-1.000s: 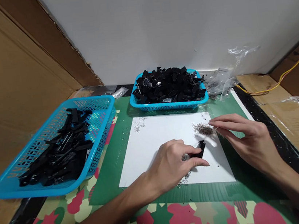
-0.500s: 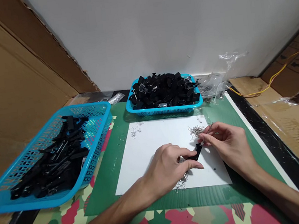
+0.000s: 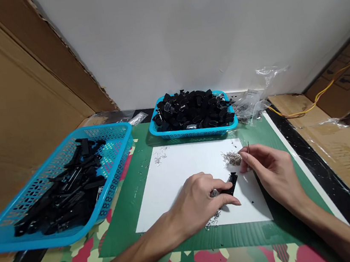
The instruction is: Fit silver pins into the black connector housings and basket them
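Note:
My left hand point(image 3: 204, 196) pinches a small black plastic part point(image 3: 232, 183) between thumb and fingers, low over a white sheet point(image 3: 179, 164). The part's notched far end points up and right. My right hand point(image 3: 272, 169) is closed a little to the right, apart from the part. From its fingers sticks the thin end of a slim metal tool point(image 3: 248, 143); most of it is hidden, so its exact kind is unclear. Beside these fingertips lies a pile of tiny metal pieces point(image 3: 231, 158). More tiny silvery pieces point(image 3: 213, 220) lie beneath my left hand.
A blue basket point(image 3: 194, 132) heaped with black parts stands at the back. Another blue basket point(image 3: 79, 236) with longer black parts is at the left. Clear plastic bags point(image 3: 250, 104) and a yellow cable point(image 3: 321, 93) lie back right. A few tiny pieces point(image 3: 159, 155) dot the sheet's far-left corner.
My right hand has drawn back to the right from the black part, and its tool now points more upright. My left hand still holds the part in nearly the same place.

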`<action>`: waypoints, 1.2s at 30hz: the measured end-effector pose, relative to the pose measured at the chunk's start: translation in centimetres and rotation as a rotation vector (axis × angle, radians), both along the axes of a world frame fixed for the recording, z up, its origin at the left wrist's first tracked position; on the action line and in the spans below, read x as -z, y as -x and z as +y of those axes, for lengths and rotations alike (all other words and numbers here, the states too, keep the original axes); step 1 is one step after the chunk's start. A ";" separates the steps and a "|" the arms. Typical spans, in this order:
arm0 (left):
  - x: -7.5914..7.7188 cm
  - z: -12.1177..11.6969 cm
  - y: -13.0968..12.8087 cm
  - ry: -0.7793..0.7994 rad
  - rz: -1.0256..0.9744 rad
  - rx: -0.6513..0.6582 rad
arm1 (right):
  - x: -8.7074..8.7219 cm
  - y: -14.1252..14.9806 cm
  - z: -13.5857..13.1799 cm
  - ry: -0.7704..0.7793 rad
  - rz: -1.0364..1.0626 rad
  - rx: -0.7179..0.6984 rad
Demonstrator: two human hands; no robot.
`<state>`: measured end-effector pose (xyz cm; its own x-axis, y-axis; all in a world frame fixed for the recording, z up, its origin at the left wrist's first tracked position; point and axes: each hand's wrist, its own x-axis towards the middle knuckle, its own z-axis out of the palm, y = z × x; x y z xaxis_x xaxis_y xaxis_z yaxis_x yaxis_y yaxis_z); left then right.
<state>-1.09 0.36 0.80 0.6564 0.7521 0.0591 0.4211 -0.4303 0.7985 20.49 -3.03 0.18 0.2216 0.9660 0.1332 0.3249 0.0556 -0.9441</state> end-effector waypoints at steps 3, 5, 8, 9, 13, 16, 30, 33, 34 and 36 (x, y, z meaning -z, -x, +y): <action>-0.1 -0.1 0.0 -0.055 -0.033 0.023 | -0.6 -0.7 -0.1 0.030 -0.208 -0.095; -0.1 -0.1 0.0 -0.081 -0.042 0.032 | -0.8 -1.0 -0.1 0.110 -0.331 -0.193; 0.1 -0.1 0.0 -0.104 -0.031 0.039 | -0.8 -1.1 0.0 0.227 -0.424 -0.271; 0.1 -0.1 0.0 -0.105 -0.028 0.036 | -0.8 -1.0 0.0 0.245 -0.437 -0.285; 0.3 -0.1 0.0 -0.078 -0.017 0.009 | -0.7 -0.8 0.1 0.264 -0.438 -0.325; 0.2 -0.1 -0.1 -0.064 -0.020 0.007 | -0.8 -0.9 0.2 0.273 -0.437 -0.340; -0.3 0.0 -0.2 0.049 -0.031 -0.026 | -0.1 -0.8 -0.5 0.121 -0.451 -0.294; 0.0 0.0 -0.2 0.084 -0.052 -0.036 | 0.2 -0.8 -0.6 0.099 -0.459 -0.295; 0.1 -0.1 -0.2 0.102 -0.058 -0.040 | 0.3 -0.7 -0.6 0.095 -0.461 -0.298; 0.3 -0.1 -0.2 0.132 -0.068 -0.045 | 0.3 -0.7 -0.6 0.091 -0.459 -0.305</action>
<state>-0.91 0.27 0.49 0.6198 0.7848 0.0006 0.3805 -0.3012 0.8744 21.19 -3.63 -0.12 -0.1311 0.9894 0.0630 0.6854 0.1363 -0.7152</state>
